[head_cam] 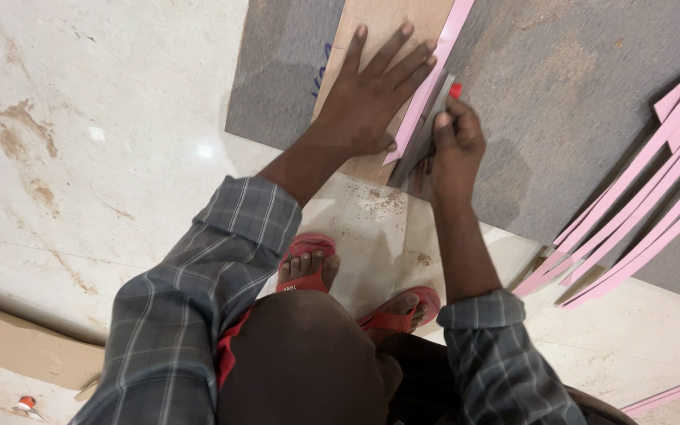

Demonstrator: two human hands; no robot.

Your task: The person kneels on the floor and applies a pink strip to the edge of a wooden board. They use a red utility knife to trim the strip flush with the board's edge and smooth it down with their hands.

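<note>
Clamped in a closed fist, the right hand (pixel 456 142) has its grip round a small cutting tool (pixel 434 110), grey-bladed with a red tip showing just above the thumb; from where I stand it looks like a utility knife, though the fingers hide most of it. Its edge runs along the pink strip (pixel 423 90) that lies against the right edge of the wooden board (pixel 379 31). The left hand (pixel 371 94) holds nothing: its fingers are spread apart and pressed flat on the board, pinning it down, with the fingertips reaching the pink strip.

Board and strip rest on a grey slab (pixel 560 102) laid on the pale marble floor (pixel 104 157), near the slab's lower left corner. Well apart, along the slab's right edge, lies a loose pile of pink strips (pixel 639 205), long and narrow like the one under the blade; one more pink piece lies on the floor at the lower right.

Judging by that pile, a fair number of strips are already cut. The present one seems partly worked, as the blade sits close to its near end, where the strip hangs just past the thumb. The person's red sandals (pixel 308 264) stand on the floor just below the slab.
</note>
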